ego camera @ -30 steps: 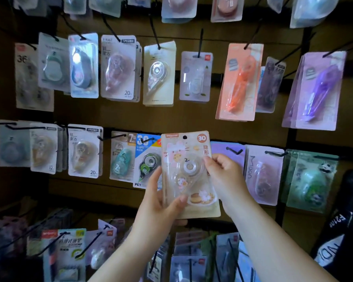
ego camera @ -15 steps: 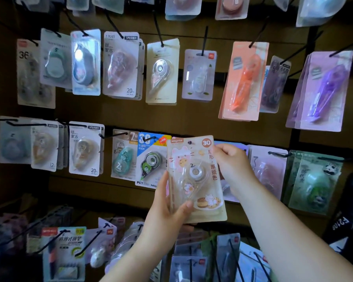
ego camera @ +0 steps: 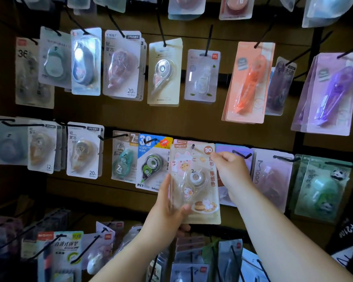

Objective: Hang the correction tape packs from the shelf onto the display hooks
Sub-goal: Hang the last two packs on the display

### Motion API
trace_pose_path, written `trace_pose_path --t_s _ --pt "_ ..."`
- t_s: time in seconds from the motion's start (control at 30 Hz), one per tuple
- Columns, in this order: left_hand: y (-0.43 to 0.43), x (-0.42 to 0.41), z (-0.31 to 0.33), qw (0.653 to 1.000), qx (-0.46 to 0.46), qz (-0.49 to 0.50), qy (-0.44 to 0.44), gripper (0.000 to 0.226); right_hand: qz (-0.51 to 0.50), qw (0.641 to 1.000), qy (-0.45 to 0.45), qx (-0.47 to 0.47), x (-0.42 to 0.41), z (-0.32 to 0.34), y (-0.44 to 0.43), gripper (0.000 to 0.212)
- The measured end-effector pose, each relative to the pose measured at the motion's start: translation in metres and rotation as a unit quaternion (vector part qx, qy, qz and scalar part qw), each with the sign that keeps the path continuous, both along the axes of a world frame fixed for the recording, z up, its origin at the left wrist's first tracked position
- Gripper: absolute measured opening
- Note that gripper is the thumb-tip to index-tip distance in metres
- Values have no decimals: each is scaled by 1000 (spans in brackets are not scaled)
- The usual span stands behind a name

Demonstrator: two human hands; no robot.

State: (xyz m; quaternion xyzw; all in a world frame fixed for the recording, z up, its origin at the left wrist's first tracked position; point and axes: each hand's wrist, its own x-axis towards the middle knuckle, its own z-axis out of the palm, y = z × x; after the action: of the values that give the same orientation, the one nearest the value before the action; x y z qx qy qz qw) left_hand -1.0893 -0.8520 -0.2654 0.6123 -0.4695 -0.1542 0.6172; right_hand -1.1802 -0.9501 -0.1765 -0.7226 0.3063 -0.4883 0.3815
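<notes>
In the head view, the cream card correction tape pack (ego camera: 194,180), with a clear plastic bubble and a cartoon cat on it, is up at the middle row of the wall. Its top hole is right at the tip of a thin black wire hook (ego camera: 193,146). The left hand (ego camera: 167,208) grips its lower left edge, thumb on the front. The right hand (ego camera: 230,171) pinches its upper right edge. The pack looks very light. The card looks thin and bendy, and the bubble looks smooth and easy to dent, so I think it is best held by the card edges, near the top, to steer the hole. On it I can read "bitoon" and "30", with Chinese words down the right side. The blue and yellow card pack (ego camera: 153,161) just beside it says "30", "NEW" and "PET".
</notes>
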Motion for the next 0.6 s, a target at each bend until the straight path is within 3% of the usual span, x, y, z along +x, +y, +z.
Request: trace_pose_path --t_s 0.23,0.5,0.6 --pt "-20 26 8 999 17 0 -44 77 -7 1000 1 14 20 -6 -20 36" --pt "-28 39 7 998 38 16 -52 75 -2 1000 17 -14 33 -16 -32 31" --pt "-23 41 -2 997 49 28 -58 74 20 999 -24 16 23 -25 -28 20"
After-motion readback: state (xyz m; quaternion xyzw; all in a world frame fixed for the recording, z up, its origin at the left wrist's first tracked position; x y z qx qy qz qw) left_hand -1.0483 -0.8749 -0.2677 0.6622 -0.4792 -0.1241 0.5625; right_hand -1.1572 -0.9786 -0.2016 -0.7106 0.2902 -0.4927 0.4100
